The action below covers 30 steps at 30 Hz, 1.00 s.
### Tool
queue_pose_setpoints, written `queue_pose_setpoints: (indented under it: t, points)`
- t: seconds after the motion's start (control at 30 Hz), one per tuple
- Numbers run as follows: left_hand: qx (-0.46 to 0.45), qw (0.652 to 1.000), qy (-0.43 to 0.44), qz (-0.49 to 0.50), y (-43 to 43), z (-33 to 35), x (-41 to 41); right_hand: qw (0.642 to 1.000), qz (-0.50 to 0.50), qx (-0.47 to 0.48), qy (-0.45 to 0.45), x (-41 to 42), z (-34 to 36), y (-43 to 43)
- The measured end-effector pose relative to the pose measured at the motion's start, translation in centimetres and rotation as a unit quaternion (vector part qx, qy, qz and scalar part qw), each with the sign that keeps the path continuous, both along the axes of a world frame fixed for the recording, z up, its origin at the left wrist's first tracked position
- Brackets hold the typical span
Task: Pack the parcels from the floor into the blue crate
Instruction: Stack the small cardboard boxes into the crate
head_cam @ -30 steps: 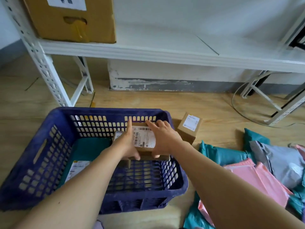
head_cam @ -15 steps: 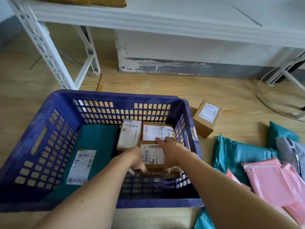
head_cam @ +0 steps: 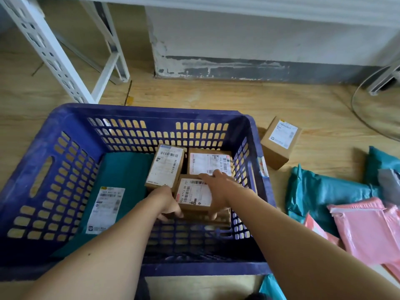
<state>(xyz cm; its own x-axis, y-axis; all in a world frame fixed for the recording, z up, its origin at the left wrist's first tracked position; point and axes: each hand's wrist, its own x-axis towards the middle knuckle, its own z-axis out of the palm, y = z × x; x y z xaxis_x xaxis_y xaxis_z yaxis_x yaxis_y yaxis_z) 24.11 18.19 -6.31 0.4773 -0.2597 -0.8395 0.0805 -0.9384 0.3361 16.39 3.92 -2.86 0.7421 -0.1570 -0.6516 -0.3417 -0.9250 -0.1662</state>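
Observation:
The blue crate [head_cam: 71,118] stands on the wooden floor in front of me. Inside it, both hands hold a small cardboard box [head_cam: 193,194] with a white label, low near the right wall. My left hand [head_cam: 167,202] grips its left side and my right hand [head_cam: 218,189] grips its right side, fingers curled under its near edge. Behind it lie two more labelled boxes, one [head_cam: 165,167] on the left and one [head_cam: 208,163] on the right. A teal mailer [head_cam: 121,174] with a label lies flat on the crate's left floor.
On the floor right of the crate sits another cardboard box [head_cam: 279,144]. Teal mailers [head_cam: 320,191], a grey one [head_cam: 389,185] and pink bubble mailers [head_cam: 368,228] are heaped at the right. A white metal shelf leg [head_cam: 49,53] stands behind the crate, and a cable [head_cam: 357,109] loops at far right.
Both hands have lowered the box from above the crate's rim down to its floor, in front of the two boxes. My view has tipped further downward.

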Motion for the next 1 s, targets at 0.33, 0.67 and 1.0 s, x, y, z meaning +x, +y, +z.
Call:
queue_pose_setpoints:
  t: [0.33,0.67,1.0]
  points:
    - [-0.008,0.995,0.100,0.019,-1.8,-0.3,-2.0,0.984,0.028,-0.173,0.001,-1.6,-2.3,0.6]
    - [-0.066,0.995,0.051,0.047,-2.2,-0.2,-1.9,0.984,0.030,-0.178,-0.006,-2.2,-3.2,0.3]
    - [-0.046,0.998,0.031,0.009,-2.5,-0.2,-2.1,0.987,-0.012,-0.160,-0.011,-2.0,-4.2,-0.1]
